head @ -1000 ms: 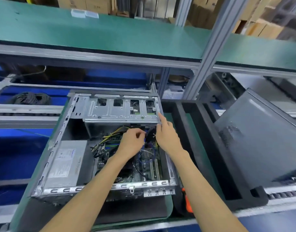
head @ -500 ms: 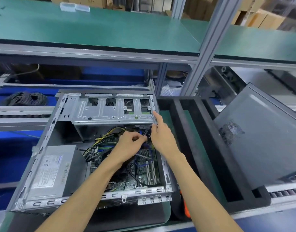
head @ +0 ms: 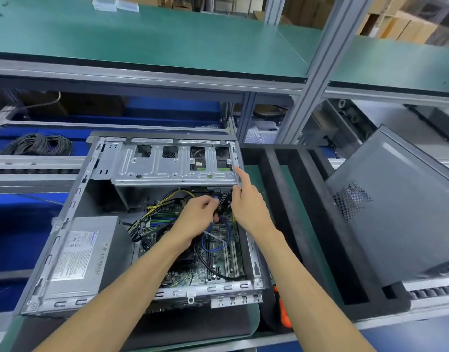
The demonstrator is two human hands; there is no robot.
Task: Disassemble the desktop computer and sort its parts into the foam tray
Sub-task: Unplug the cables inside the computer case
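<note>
The left hand (head: pixel 196 215) reached into the open case (head: pixel 73 212), its fingers curled and pinching a blue connector (head: pixel 215 198) among the cables just under the drive cage (head: pixel 172 165). The right hand (head: pixel 248 204) was beside it, nearly touching, with its forefinger straight and its tip on the cage's right corner; the other fingers bent down toward the same cables, and whether they held anything could not be told.

Below the hands lay the motherboard (head: pixel 218 262), with a blue cable (head: pixel 208 246) looped across it and a black cable (head: pixel 218 274) curving along its near part. Yellow and black wires (head: pixel 165 201) ran from the left toward the cage. The power supply (head: pixel 81 252) sat in the case's near left corner, its label facing up.

The case lay on its side on the green bench (head: pixel 253 318). Just right of it stood the black foam tray (head: pixel 289 217) with long narrow slots. A grey side panel (head: pixel 396 214) leaned against the tray's right side, tilted. An orange tool (head: pixel 284 313) lay between case and tray at the near edge, partly hidden. Further left, behind the case, a coil of black cable (head: pixel 37 144) rested on a blue surface. A green shelf (head: pixel 142 39) ran above it all, with cardboard boxes (head: pixel 396 24) behind.
</note>
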